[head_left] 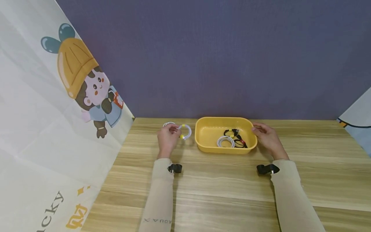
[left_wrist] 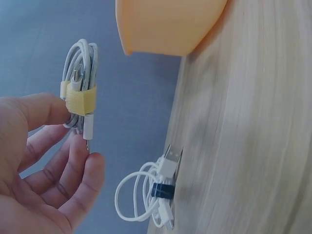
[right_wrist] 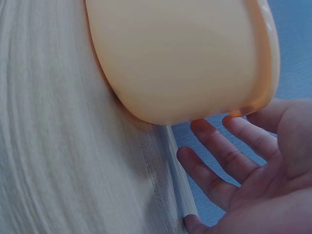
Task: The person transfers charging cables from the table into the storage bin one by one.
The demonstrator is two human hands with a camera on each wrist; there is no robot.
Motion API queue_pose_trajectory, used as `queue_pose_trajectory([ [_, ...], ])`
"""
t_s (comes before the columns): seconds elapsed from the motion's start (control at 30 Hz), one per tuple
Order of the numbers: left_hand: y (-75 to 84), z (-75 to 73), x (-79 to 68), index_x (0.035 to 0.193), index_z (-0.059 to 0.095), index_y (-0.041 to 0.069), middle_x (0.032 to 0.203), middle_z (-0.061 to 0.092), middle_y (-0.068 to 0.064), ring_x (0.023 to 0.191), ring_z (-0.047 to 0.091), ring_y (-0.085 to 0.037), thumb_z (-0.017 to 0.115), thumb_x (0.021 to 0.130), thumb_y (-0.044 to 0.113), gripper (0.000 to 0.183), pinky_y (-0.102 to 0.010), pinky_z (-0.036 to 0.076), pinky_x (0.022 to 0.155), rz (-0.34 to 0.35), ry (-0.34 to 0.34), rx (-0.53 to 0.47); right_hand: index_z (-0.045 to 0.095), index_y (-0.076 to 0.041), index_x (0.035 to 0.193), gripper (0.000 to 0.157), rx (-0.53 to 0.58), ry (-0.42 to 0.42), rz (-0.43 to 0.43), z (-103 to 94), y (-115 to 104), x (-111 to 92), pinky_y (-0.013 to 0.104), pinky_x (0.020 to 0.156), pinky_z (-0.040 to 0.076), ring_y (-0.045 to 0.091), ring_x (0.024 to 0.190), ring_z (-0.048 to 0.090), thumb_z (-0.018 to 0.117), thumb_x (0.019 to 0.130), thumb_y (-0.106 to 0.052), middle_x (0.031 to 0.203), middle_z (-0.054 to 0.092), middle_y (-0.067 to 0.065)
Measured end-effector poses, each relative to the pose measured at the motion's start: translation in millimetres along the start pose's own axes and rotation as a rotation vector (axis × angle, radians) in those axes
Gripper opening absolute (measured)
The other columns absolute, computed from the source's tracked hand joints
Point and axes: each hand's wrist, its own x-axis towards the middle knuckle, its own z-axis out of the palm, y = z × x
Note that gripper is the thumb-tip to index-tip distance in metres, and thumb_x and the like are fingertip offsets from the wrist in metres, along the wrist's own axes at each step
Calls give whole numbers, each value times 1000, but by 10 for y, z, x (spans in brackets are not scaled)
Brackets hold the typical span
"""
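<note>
My left hand [head_left: 169,137] pinches a coiled white charging cable [left_wrist: 80,92] between thumb and fingers, above the table left of a yellow plastic bin [head_left: 211,149]. A yellow strap wraps the coil. Behind this hand, a second white cable [left_wrist: 146,195] with a dark strap lies on the table. My right hand [head_left: 268,138] grips the bin's right end, its thumb over the rim and other fingers spread near the outer wall. Inside the bin lie a white cable coil [head_left: 218,141], a black cable with a yellow strap [head_left: 227,132] and another black cable with a red strap [head_left: 242,141].
The bin stands on a wood-grain table [head_left: 220,193] close to a dark blue upright panel [head_left: 220,58]. At the left hangs a white cloth [head_left: 32,129] with a cartoon figure. A dark line crosses pale cloth [head_left: 362,112] at the far right.
</note>
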Motion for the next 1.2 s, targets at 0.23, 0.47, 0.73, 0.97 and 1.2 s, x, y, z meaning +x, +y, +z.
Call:
queue_pose_trajectory([
  [0.23,62,57,-22,95,78,7,86,75,-9,74,70,-22,77,84,6,11,-29,56,67,1,1,-13,47,-6,152,57,7,6,6,6,-3,-2,10,80,45,18,118,55,51,107,-41,146,54,26],
  [0.47,111,99,-38,96,78,8,85,75,-8,75,69,-22,77,85,7,11,-31,56,68,29,12,-18,48,-6,152,56,13,7,1,9,-6,4,10,80,46,10,112,55,50,107,-40,146,55,25],
  [0.73,154,157,-66,93,78,7,81,75,-8,70,68,-20,78,84,8,9,-29,57,66,87,21,-34,47,-7,152,55,14,8,19,15,-1,8,10,80,45,17,117,55,50,107,-39,147,53,25],
  [0.97,171,192,-68,93,78,7,81,75,-8,70,69,-20,79,84,7,10,-28,57,66,86,27,-40,47,-6,152,56,12,7,16,17,16,22,9,80,45,26,123,54,50,107,-39,147,53,26],
  [1.2,206,214,-92,97,78,7,83,74,-8,73,69,-19,78,86,6,11,-29,58,68,73,-2,-39,47,-6,152,57,18,8,13,13,26,21,10,80,46,13,113,55,51,107,-41,146,53,25],
])
